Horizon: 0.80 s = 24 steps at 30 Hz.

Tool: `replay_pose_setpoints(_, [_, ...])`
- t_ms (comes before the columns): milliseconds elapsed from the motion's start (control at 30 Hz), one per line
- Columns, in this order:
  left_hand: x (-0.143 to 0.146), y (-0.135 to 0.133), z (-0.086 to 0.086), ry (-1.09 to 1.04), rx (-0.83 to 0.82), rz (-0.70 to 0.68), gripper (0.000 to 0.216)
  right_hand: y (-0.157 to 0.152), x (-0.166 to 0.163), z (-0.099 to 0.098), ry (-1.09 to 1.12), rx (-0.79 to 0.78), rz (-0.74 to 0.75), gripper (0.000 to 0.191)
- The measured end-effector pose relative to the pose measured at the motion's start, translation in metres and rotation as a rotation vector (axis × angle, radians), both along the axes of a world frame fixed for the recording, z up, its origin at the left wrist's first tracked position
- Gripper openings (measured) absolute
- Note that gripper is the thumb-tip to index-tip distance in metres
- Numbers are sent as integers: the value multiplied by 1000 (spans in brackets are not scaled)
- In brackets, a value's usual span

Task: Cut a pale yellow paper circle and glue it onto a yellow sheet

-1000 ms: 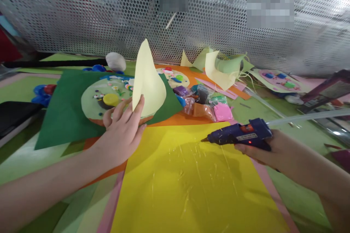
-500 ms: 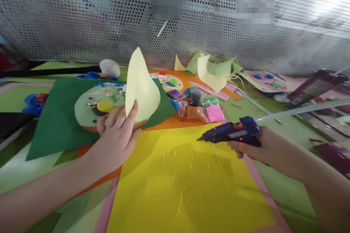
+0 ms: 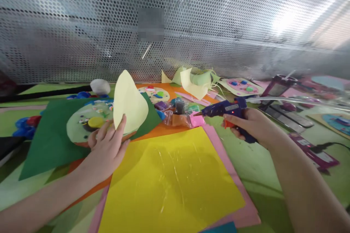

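My left hand [image 3: 108,147] grips the lower edge of a pale yellow paper piece [image 3: 129,98], which stands up curled. Its fingers lie over a round pale picture [image 3: 76,127], decorated with small clay shapes, on a dark green sheet [image 3: 45,142]. In my right hand [image 3: 255,125] is a dark blue glue gun [image 3: 225,108], nozzle pointing left and a long clear glue stick out of its back. The gun is held above the table, right of the bagged clay [image 3: 180,118]. A yellow sheet [image 3: 175,178] with clear glue strings lies in front, over pink sheets [image 3: 247,214].
A perforated metal panel [image 3: 109,25] rises behind the table. Curled paper scraps [image 3: 194,83] and a pink decorated picture [image 3: 243,85] lie along it. At right are a dark container [image 3: 279,87], a phone-like slab [image 3: 287,116] and a magenta device [image 3: 314,153] with a cable.
The view has shifted to the right. My right hand has moved the glue gun away from above the yellow sheet, and its orange trigger now shows. My left hand keeps the paper piece.
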<state>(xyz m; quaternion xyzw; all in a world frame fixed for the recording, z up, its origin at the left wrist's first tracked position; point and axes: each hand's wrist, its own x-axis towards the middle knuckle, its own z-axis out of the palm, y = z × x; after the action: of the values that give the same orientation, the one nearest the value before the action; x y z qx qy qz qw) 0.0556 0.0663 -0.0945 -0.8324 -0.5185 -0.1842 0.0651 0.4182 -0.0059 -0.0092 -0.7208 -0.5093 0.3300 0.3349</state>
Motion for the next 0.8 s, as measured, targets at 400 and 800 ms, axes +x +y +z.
replay_pose_setpoints(400, [2, -1, 4, -6, 70, 3, 58, 33, 68, -32, -313, -302, -465, 27])
replay_pose_setpoints(800, [3, -5, 4, 7, 86, 31, 57, 4, -28, -12, -415, -185, -99, 25])
